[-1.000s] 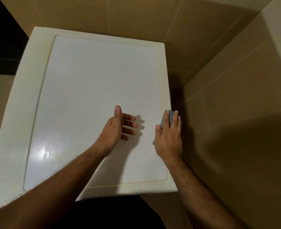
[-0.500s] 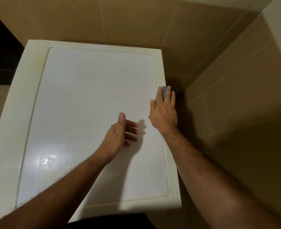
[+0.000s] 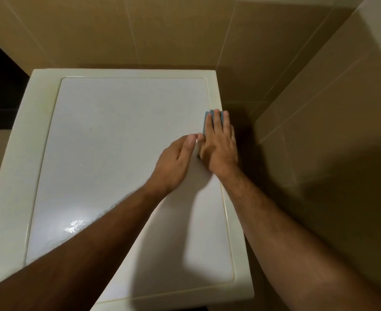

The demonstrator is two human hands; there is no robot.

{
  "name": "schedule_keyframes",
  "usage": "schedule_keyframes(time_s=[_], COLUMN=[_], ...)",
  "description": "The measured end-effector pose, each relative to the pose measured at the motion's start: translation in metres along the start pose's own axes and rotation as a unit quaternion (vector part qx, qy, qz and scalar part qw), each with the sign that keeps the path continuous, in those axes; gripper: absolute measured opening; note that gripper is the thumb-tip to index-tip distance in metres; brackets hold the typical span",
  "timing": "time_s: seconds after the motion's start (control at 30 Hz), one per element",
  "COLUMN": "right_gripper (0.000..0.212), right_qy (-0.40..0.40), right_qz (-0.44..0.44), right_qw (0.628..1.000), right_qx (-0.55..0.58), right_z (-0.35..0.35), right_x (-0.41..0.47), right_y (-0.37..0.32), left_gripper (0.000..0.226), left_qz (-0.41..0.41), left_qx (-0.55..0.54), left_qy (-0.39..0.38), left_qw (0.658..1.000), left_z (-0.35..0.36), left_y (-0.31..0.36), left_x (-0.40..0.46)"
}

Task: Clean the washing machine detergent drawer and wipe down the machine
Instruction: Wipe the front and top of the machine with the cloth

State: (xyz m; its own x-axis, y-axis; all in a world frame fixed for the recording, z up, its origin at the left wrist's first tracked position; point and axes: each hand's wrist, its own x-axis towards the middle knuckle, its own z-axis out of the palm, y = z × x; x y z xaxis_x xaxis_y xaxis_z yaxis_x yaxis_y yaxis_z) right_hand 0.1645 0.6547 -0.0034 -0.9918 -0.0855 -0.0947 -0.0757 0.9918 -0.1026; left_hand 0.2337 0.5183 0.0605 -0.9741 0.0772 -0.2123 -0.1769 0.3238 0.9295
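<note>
Since 1 second ago the right hand (image 3: 218,144) has slid its blue cloth (image 3: 207,122) away from the near part of the right edge toward the far right corner, and the left hand (image 3: 176,162) has closed in until its fingertips sit just beside the right thumb.

Nearest, 2 bare forearms cross the near edge of the washing machine top (image 3: 117,153), a glossy white panel inside a cream rim (image 3: 16,164); a lamp glare shines on the near left of the panel. Further in, the left hand rests loosely on the panel, fingers gently curled and holding nothing. Just to its right, the right hand lies flat with fingers straight and together, pressing the cloth down over the panel's right border; only the cloth's far end and left side show past the fingers. Beyond the hands lie the untouched far strip of the panel and the far rim, then the beige tiled walls (image 3: 319,108) at the back and right.

The cloth looks soft, thin and light, likely to bunch, so a flat palm spread over its middle seems the best hold. The smooth top probably lets it glide easily, with some risk of slipping off the right edge into the dark gap by the wall. No detergent drawer is visible.
</note>
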Motion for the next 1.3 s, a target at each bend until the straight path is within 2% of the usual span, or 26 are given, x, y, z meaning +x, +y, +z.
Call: schedule_keyframes(time_s=[0.13, 0.23, 0.37, 0.4, 0.53, 0.63, 0.73, 0.9, 1.07, 1.3], right_gripper=[0.062, 0.063, 0.091, 0.09, 0.061, 0.061, 0.06, 0.06, 0.058, 0.057], right_qy=[-0.004, -0.005, -0.038, -0.034, -0.005, -0.008, -0.008, 0.016, 0.028, 0.025], right_qz=[-0.006, -0.024, -0.049, -0.042, -0.013, -0.02, -0.023, -0.024, -0.005, -0.006], right_qw=[1.0, 0.999, 0.992, 0.993, 1.0, 1.0, 1.0, 1.0, 0.998, 0.998], right_qx=[0.005, -0.037, -0.108, -0.102, -0.023, 0.006, 0.018, 0.0, 0.051, 0.054], right_z=[0.003, -0.004, 0.004, 0.005, -0.001, -0.006, -0.003, 0.0, -0.011, -0.016], right_x=[0.003, 0.038, 0.079, 0.081, 0.057, 0.025, 0.017, 0.078, 0.136, 0.182], right_y=[0.002, 0.004, 0.007, 0.007, 0.001, -0.002, 0.001, 0.006, -0.002, -0.008], left_gripper=[0.048, 0.053, 0.053, 0.055, 0.063, 0.058, 0.056, 0.074, 0.077, 0.081], left_qz=[0.015, 0.012, 0.009, 0.01, 0.019, 0.048, 0.033, 0.003, 0.017, 0.024], left_qx=[0.017, 0.027, 0.044, 0.051, 0.072, 0.074, 0.045, 0.03, 0.021, 0.014], left_qy=[-0.021, -0.023, -0.022, -0.022, -0.027, -0.024, -0.01, 0.012, 0.033, 0.065], left_qw=[1.0, 0.999, 0.999, 0.998, 0.997, 0.996, 0.998, 0.999, 0.999, 0.997], left_z=[0.0, -0.001, -0.002, -0.002, 0.003, 0.003, -0.002, -0.009, -0.013, -0.028], left_y=[0.003, 0.0, 0.0, 0.001, 0.006, 0.006, -0.002, -0.019, -0.016, -0.017], left_x=[0.003, 0.007, 0.015, 0.017, 0.019, 0.017, 0.015, 0.022, 0.043, 0.067])
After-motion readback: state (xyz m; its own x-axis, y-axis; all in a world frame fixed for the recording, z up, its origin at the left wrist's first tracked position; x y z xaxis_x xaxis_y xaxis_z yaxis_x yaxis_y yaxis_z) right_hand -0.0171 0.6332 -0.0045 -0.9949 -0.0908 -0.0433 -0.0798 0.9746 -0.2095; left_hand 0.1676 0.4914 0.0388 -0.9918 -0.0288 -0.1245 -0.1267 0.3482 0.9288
